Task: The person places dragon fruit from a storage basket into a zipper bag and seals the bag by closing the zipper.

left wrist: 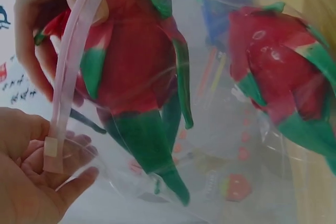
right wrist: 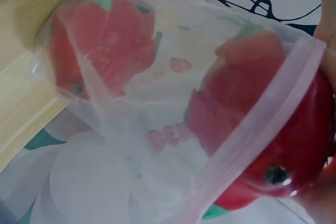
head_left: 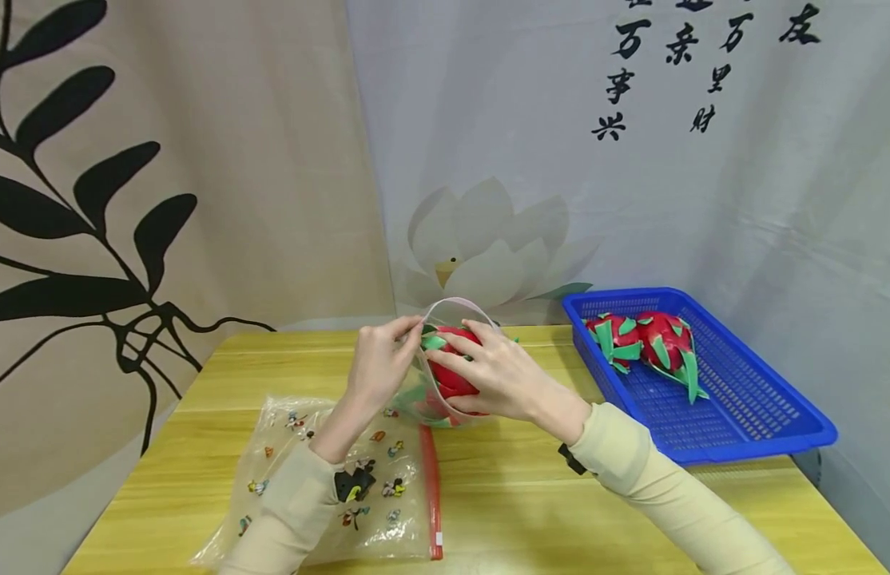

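My left hand (head_left: 380, 361) pinches the pink zip rim of a clear zip bag (left wrist: 86, 35) beside its white slider, and the mouth stands open. With my right hand (head_left: 498, 371) I grip a red dragon fruit (left wrist: 136, 51) with green scales, fingers spread over it at the bag's mouth. Part of this fruit is inside the bag and part sticks out past the rim in the right wrist view. Deeper in the bag, at its bottom close to the table, lies a second dragon fruit (right wrist: 102, 45), seen through the plastic.
A blue plastic basket (head_left: 747, 423) at the right holds two more dragon fruits (head_left: 664, 343). Flat on the wooden table (head_left: 517, 511), under my left forearm, lies a clear bag with cartoon prints (head_left: 330, 479) and a red zip edge. A printed curtain (head_left: 272, 160) hangs behind.
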The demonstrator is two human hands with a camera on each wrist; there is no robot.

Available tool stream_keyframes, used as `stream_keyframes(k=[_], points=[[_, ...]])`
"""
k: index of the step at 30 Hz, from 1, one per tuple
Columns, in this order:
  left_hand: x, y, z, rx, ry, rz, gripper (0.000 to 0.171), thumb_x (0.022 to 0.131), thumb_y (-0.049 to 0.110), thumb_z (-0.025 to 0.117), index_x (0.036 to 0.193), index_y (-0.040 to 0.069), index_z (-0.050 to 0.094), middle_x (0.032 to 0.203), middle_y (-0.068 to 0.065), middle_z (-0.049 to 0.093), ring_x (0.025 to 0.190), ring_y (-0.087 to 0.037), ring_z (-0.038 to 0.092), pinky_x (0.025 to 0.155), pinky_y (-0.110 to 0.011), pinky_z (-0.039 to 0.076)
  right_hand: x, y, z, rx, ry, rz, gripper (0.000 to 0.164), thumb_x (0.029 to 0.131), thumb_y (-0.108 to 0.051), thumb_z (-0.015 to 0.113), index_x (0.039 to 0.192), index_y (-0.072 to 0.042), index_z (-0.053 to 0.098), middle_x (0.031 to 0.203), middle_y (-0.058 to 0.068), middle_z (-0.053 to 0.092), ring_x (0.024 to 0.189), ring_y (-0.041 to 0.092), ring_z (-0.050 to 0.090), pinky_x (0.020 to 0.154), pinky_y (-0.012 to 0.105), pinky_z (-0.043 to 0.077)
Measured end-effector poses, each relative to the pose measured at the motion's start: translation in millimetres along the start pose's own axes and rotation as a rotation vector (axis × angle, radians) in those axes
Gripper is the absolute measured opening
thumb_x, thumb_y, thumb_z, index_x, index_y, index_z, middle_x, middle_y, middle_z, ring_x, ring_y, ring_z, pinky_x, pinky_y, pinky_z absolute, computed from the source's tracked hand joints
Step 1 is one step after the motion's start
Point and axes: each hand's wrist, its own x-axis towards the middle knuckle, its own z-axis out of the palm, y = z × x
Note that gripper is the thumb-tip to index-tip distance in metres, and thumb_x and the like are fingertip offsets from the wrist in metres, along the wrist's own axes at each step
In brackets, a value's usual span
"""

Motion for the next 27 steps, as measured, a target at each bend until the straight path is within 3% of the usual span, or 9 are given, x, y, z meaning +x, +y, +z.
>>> stream_keyframes(k=[4, 6, 12, 17, 19, 23, 27], points=[[0.9, -4.3, -0.5, -0.036, 0.019, 0.001, 0.017, 0.090, 0.004, 0.060, 0.099, -0.004, 0.072, 0.092, -0.019, 0.073, 0.057, -0.014, 0.063, 0.040, -0.014, 0.028, -2, 3, 2, -0.012, 0.041, -0.040, 0.058, 0.067, -0.043, 0.082, 0.116, -0.018, 0.066, 0.116, 0.010, 0.067, 0.105, 0.034, 0.062, 0.090, 0.043, 0.054], [1.3, -5.5, -0.6, -0.044, 0.022, 0.000, 0.017, 0.090, 0.004, 0.060, 0.098, -0.004, 0.072, 0.092, -0.019, 0.073, 0.073, -0.022, 0.071, 0.043, -0.013, 0.033, -3, 4, 3, -0.002, 0.053, -0.062, 0.058, 0.067, -0.043, 0.082, 0.117, -0.018, 0.066, 0.117, 0.011, 0.067, 0.106, 0.032, 0.062, 0.091, 0.044, 0.053], [1.4, -10.0, 0.0, -0.052, 0.035, 0.014, 0.016, 0.090, 0.003, 0.060, 0.098, -0.004, 0.072, 0.093, -0.018, 0.073, 0.084, -0.027, 0.073, 0.059, -0.016, 0.052, -4, 7, 7, 0.014, 0.073, -0.121, 0.057, 0.070, -0.041, 0.081, 0.118, -0.016, 0.065, 0.122, 0.013, 0.064, 0.107, 0.032, 0.062, 0.092, 0.046, 0.052], [0.9, -11.9, 0.1, -0.065, 0.040, 0.029, 0.016, 0.090, 0.004, 0.060, 0.098, -0.003, 0.073, 0.093, -0.018, 0.074, 0.084, -0.027, 0.073, 0.061, -0.025, 0.056, -2, 7, 9, 0.007, 0.050, -0.139, 0.055, 0.070, -0.041, 0.080, 0.117, -0.016, 0.065, 0.123, 0.012, 0.064, 0.109, 0.030, 0.062, 0.090, 0.045, 0.052], [0.6, -12.5, 0.2, -0.070, 0.038, 0.029, 0.016, 0.090, 0.004, 0.060, 0.098, -0.003, 0.073, 0.094, -0.017, 0.074, 0.085, -0.027, 0.073, 0.062, -0.023, 0.055, 1, 7, 11, -0.006, 0.030, -0.141, 0.054, 0.071, -0.042, 0.080, 0.116, -0.017, 0.065, 0.123, 0.011, 0.064, 0.110, 0.029, 0.061, 0.090, 0.045, 0.053], [0.7, -12.7, 0.0, -0.091, 0.041, 0.029, 0.016, 0.091, 0.004, 0.060, 0.098, -0.003, 0.073, 0.093, -0.018, 0.074, 0.084, -0.026, 0.073, 0.050, -0.013, 0.044, 7, 5, 14, -0.049, -0.008, -0.135, 0.049, 0.074, -0.045, 0.076, 0.113, -0.018, 0.065, 0.122, 0.009, 0.065, 0.109, 0.027, 0.061, 0.088, 0.042, 0.053], [1.1, -12.3, -0.3, -0.095, 0.050, 0.044, 0.016, 0.091, 0.005, 0.061, 0.097, -0.003, 0.073, 0.091, -0.018, 0.074, 0.080, -0.026, 0.073, 0.045, -0.012, 0.034, 13, 3, 20, -0.056, -0.039, -0.108, 0.045, 0.076, -0.048, 0.074, 0.109, -0.018, 0.065, 0.119, 0.008, 0.066, 0.107, 0.027, 0.062, 0.089, 0.039, 0.052]])
